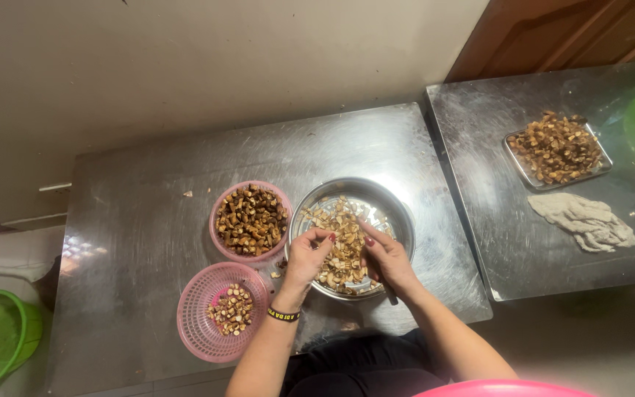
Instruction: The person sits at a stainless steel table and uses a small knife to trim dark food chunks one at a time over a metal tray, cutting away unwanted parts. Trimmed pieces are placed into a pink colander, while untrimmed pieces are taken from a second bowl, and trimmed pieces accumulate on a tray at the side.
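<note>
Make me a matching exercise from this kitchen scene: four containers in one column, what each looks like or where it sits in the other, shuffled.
1. steel bowl
2. upper pink basket
3. lower pink basket
4. steel tray

A. on the right-hand table, beside a crumpled cloth
B. heaped full of brown pieces
C. under both hands
D. only a small pile inside

Pairs: 1-C, 2-B, 3-D, 4-A

A steel tray (pixel 603 167) of brown pieces and a grey rag (pixel 586 219) lie on the right tabletop (pixel 494 242); a green bucket (pixel 29 332) stands lower left.
</note>
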